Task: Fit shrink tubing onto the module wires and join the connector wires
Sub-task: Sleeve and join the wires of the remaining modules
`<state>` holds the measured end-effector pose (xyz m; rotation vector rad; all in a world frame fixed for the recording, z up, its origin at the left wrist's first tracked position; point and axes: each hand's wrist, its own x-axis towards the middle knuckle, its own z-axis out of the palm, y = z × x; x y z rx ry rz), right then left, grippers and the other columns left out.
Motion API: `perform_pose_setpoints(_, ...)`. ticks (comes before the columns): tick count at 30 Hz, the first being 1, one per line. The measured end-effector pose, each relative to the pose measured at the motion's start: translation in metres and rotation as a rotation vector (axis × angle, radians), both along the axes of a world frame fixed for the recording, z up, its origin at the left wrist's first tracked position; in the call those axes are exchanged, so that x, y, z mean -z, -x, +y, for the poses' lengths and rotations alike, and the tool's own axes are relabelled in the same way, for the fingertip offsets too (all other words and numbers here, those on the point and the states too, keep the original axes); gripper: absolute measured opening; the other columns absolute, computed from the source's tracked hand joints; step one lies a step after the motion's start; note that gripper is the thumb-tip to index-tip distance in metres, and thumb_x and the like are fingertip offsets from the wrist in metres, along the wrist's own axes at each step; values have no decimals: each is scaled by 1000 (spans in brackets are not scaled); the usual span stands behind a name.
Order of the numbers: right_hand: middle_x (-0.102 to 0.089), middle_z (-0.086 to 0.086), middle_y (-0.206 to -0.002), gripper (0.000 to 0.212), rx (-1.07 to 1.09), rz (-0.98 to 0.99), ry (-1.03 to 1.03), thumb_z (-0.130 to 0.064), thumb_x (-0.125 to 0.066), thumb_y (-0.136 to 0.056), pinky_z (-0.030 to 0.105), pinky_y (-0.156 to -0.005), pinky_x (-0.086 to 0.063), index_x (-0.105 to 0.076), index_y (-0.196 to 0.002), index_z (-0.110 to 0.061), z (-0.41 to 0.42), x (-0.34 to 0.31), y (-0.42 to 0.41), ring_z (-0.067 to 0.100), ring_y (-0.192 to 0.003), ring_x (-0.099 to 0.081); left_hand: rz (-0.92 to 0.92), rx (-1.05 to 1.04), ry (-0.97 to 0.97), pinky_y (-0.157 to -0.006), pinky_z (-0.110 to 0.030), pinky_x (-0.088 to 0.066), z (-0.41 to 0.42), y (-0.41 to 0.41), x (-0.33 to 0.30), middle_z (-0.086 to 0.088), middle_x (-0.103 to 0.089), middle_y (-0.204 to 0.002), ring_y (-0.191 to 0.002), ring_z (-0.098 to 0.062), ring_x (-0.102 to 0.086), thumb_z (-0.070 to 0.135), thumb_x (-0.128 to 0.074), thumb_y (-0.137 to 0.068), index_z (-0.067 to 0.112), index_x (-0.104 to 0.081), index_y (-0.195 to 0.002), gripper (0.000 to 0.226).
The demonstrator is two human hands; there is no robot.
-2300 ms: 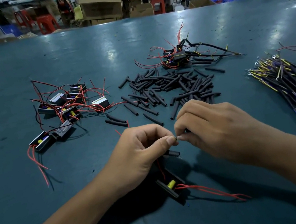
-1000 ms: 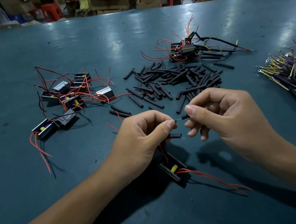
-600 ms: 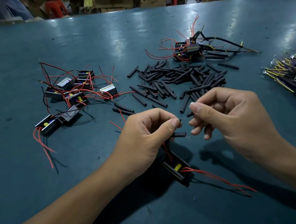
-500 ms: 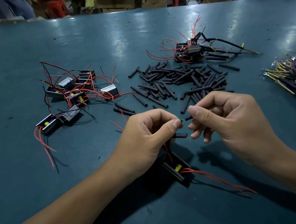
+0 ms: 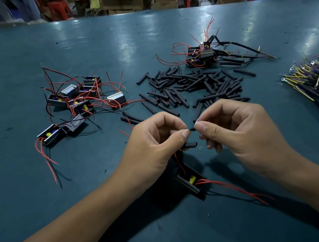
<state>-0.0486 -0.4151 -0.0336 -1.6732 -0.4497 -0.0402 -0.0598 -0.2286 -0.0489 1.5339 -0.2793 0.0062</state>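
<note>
At the middle of the frame, above the module (image 5: 190,180) on the table (image 5: 17,49), the left hand (image 5: 154,144) and right hand (image 5: 237,129) each pinch a shrink tube (image 5: 191,129) end in their grip, seemingly mid-fitting; next it needs sliding along the wire.

Two hands: left hand (image 5: 154,144), right hand (image 5: 237,129). One module (image 5: 191,180) below them, roughly seven modules (image 5: 77,104) in the left cluster, dozens of shrink tubing pieces (image 5: 191,88).
</note>
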Motion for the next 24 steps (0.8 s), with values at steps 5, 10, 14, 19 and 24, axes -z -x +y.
perform_pose_setpoints(5,-73,12,-75,16,-109,101,-92,-14,-71,-80,22,-55,-54,-71,-93,-4,-3,-3,-1,19,-62,-70,10,69,11,-57,-15,-46,6,2,0,-4,-66,-67,-61,-9,-62,-7,-69,-85,4,-63,-86,13)
perform_pose_setpoints(10,-72,10,-71,13,-106,62,-18,-17,-69,-83,24,-52,-54,-71,-88,-6,-3,-7,0,20,-58,-69,-82,69,-71,-72,-22,-56,9,0,-4,-11,-72,-78,-76,-17,-72,12,-75,-79,3,-61,-90,20)
perform_pose_setpoints(14,-72,7,-70,10,-105,31,40,-18,-70,-84,22,-53,-53,-71,-87,-9,-3,-6,0,16,-57,-67,-116,74,-166,-75,-22,-56,10,-2,-3,-9,-75,-86,-83,-17,-74,15,-73,-85,6,-63,-94,16)
perform_pose_setpoints(19,-70,3,-67,9,-92,-33,187,-14,-75,-88,20,-53,-51,-73,-84,-21,-7,-3,-2,14,-57,-66,-202,173,-397,-85,-30,-55,34,-8,-10,3,-71,-107,-101,-19,-68,23,-70,-92,16,-67,-107,16)
perform_pose_setpoints(24,-69,2,-66,6,-163,64,201,-15,-77,-85,25,-54,-52,-73,-86,-20,-5,0,-3,14,-56,-64,-217,270,-523,-75,-39,-55,37,-7,-12,7,-62,-93,-82,-20,-63,28,-86,-77,21,-65,-98,31)
